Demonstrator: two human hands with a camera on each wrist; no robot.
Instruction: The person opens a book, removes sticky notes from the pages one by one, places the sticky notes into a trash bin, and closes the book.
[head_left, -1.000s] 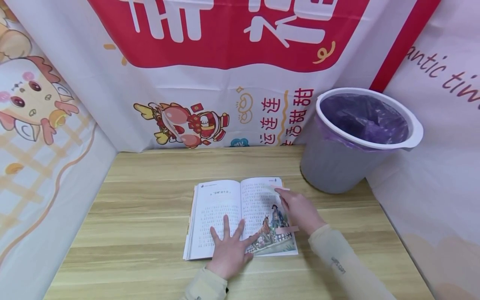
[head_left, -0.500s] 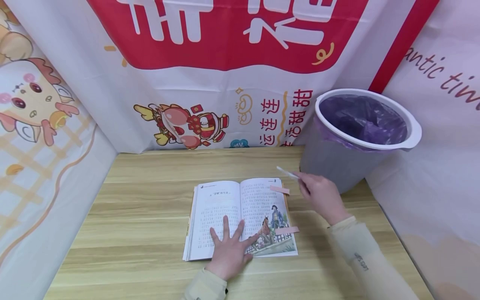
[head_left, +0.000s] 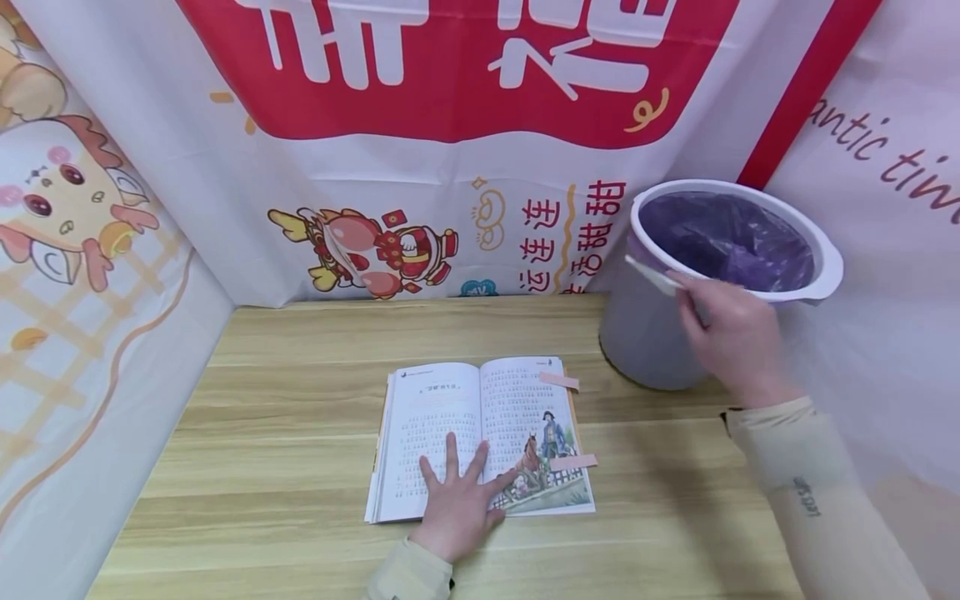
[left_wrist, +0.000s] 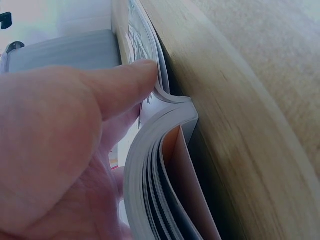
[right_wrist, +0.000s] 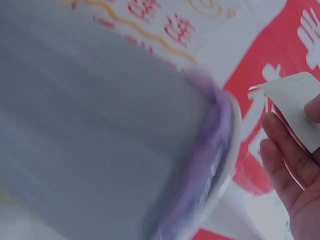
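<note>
An open book [head_left: 429, 408] lies on the table with printed text and a picture of a man and a horse on its right page. My left hand [head_left: 456, 510] rests on the lower middle of it, fingers spread across both pages; in the left wrist view the thumb presses near the spine. Two pink paper strips [head_left: 574, 461] lie at the right page's outer edge. My right hand [head_left: 738, 337] pinches a small pale slip of paper [right_wrist: 295, 102] between thumb and fingers, at the near left rim of the waste bin [head_left: 648, 342].
The grey bin has a white rim and a purple bag [head_left: 757, 260] lining it; it stands at the table's back right corner. Printed cloth [head_left: 420, 158] hangs behind and on both sides. Bare wood tabletop [head_left: 285, 417] shows left of the book.
My right hand has left the book's upper right edge and moved right and up to the bin, carrying the pale slip. The upper pink strip stays on the page. My left hand keeps its place.
</note>
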